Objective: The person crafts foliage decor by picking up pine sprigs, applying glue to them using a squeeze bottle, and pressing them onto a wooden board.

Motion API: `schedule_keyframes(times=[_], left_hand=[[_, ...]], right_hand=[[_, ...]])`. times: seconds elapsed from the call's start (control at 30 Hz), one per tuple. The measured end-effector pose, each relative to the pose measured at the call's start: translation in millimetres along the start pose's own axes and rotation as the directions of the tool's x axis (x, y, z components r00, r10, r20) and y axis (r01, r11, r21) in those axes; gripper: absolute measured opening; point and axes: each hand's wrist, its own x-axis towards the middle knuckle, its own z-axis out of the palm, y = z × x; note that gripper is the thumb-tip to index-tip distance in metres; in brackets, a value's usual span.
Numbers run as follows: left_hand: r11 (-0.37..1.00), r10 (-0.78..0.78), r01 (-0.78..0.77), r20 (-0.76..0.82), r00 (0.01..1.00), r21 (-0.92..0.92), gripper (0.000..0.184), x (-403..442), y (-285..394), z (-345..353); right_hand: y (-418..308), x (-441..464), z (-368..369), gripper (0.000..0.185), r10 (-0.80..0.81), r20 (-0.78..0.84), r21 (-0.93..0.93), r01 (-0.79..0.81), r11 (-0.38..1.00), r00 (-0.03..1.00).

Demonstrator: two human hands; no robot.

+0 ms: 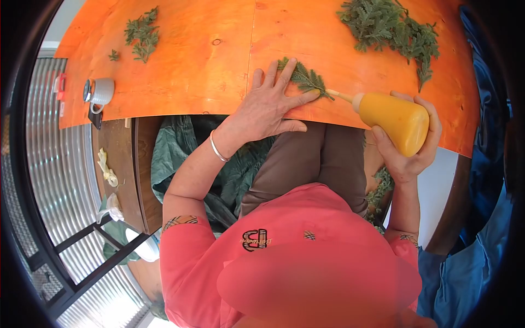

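My left hand (pixel 270 104) lies on the orange tabletop with its fingers spread, the fingertips resting on a small green leafy sprig (pixel 307 79). In my right hand (pixel 418 142) is a yellow squeeze bottle (pixel 398 121), tilted so that its thin nozzle points left. The nozzle tip is at the stem end of the sprig, close to my left index finger. Whether anything comes out of the nozzle I cannot tell. My right fingers wrap round the bottle's body.
A pile of green sprigs (pixel 377 27) lies at the back right of the orange table (pixel 208 65). Several smaller sprigs (pixel 143 34) are at the back left. A white-and-dark cup (pixel 101 92) stands near the left edge. Green cloth (pixel 186 147) hangs below the table.
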Motion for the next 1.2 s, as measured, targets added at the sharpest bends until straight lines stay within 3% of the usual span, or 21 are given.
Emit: schedule_keyframes(times=[0.2, 0.27, 0.33, 0.4, 0.47, 0.57, 0.6, 0.67, 0.7, 0.73, 0.77, 0.83, 0.93, 1.03, 1.1, 1.2], left_hand=[[0.999, 0.039, -0.041, -0.050, 0.998, -0.033, 0.052, 3, -3, -2], [0.994, 0.048, -0.051, -0.040, 0.998, -0.091, 0.045, 4, -6, -2], [0.986, -0.081, 0.076, -0.024, 0.996, -0.149, 0.039, -15, 0, -7], [0.987, -0.143, 0.147, 0.057, 0.988, -0.069, 0.034, -49, 17, -41], [0.950, -0.203, 0.253, 0.253, 0.946, -0.183, 0.028, -88, 25, -81], [0.917, -0.399, 0.353, 0.435, 0.807, 0.187, 0.026, -76, 31, -111], [0.962, -0.272, 0.260, 0.187, 0.944, 0.086, 0.023, -50, 31, -109], [0.964, -0.248, 0.245, -0.017, 0.969, -0.102, 0.023, 7, 29, -88], [0.945, -0.223, 0.152, -0.232, 0.947, -0.289, 0.025, 38, 24, -63], [0.883, -0.342, 0.251, -0.178, 0.923, -0.397, 0.033, 75, 31, -57], [0.863, -0.348, 0.190, -0.278, 0.895, -0.469, 0.040, 107, 24, -30], [0.776, -0.404, 0.275, -0.112, 0.908, -0.568, 0.043, 163, 21, -10], [0.410, -0.449, 0.389, 0.189, 0.873, -0.825, 0.036, 192, 14, 6], [0.293, -0.566, 0.309, 0.096, 0.819, -0.905, 0.028, 145, 18, -3], [0.232, -0.710, 0.290, 0.042, 0.703, -0.929, 0.026, 88, 25, -5], [-0.097, -0.836, 0.281, 0.231, 0.497, -0.955, 0.025, 8, 40, 12]], right_hand=[[0, -10, -16, 0.075, 0.011, -0.023, -0.011, -0.011, 1.000, 1.000], [-1, -20, -27, 0.076, 0.092, -0.065, -0.060, -0.096, 0.994, 0.994], [-4, -30, -41, 0.077, 0.147, -0.104, -0.061, -0.154, 0.986, 0.984], [-7, -42, -59, 0.078, 0.180, -0.137, -0.015, -0.183, 0.983, 0.974], [-4, -56, -78, 0.079, 0.212, -0.177, 0.075, -0.202, 0.977, 0.961], [5, -68, -94, 0.079, 0.246, -0.247, 0.120, -0.222, 0.968, 0.937], [8, -70, -98, 0.079, 0.254, -0.267, 0.122, -0.229, 0.966, 0.930], [10, -71, -101, 0.079, 0.279, -0.307, 0.153, -0.242, 0.958, 0.910], [11, -72, -102, 0.080, 0.291, -0.333, 0.170, -0.247, 0.954, 0.897], [12, -73, -103, 0.080, 0.263, -0.347, 0.151, -0.223, 0.963, 0.900], [13, -75, -106, 0.081, 0.236, -0.360, 0.130, -0.202, 0.971, 0.903], [11, -79, -111, 0.082, 0.211, -0.390, 0.103, -0.185, 0.977, 0.897], [6, -84, -120, 0.084, 0.211, -0.424, 0.090, -0.191, 0.977, 0.881], [9, -90, -126, 0.084, 0.205, -0.428, 0.102, -0.179, 0.979, 0.880], [19, -93, -124, 0.083, 0.210, -0.414, 0.143, -0.164, 0.976, 0.886], [28, -89, -113, 0.082, 0.204, -0.426, 0.122, -0.167, 0.978, 0.882]])
